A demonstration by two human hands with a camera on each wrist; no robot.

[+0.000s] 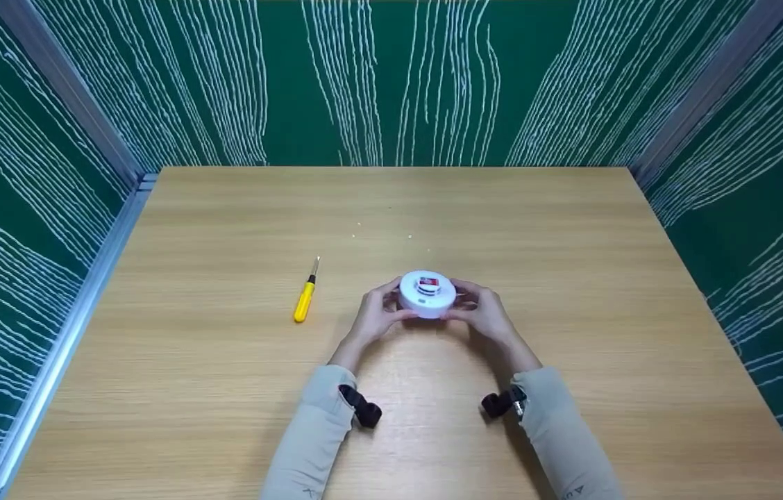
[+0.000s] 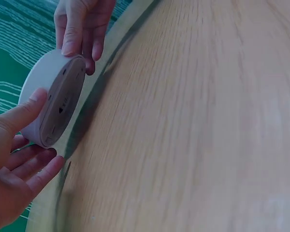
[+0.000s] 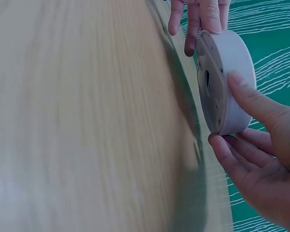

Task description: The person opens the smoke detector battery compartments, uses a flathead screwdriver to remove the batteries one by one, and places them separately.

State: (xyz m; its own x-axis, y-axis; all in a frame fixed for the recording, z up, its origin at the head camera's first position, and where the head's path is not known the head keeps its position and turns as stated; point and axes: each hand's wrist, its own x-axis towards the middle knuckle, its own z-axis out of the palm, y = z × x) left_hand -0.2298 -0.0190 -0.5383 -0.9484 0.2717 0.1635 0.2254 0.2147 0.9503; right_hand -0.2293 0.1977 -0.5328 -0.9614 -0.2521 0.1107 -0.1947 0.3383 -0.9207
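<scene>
A round white smoke detector [image 1: 426, 305] with a red label on its raised centre is held between both hands, top side up, above the table. My left hand [image 1: 372, 318] grips its left edge, thumb on the near side wall. On the right edge my right hand [image 1: 492, 321] grips in the same way. The left wrist view shows the underside of the smoke detector [image 2: 63, 104], with small slots and a dark mark. In the right wrist view a dark opening appears in the underside of the smoke detector [image 3: 211, 92].
A screwdriver [image 1: 305, 300] with a yellow handle lies on the wooden table [image 1: 190, 389], left of the hands, tip pointing away. Several tiny white crumbs [image 1: 409, 237] lie farther back. Green walls [image 1: 294, 83] with white streaks enclose the table's back and sides.
</scene>
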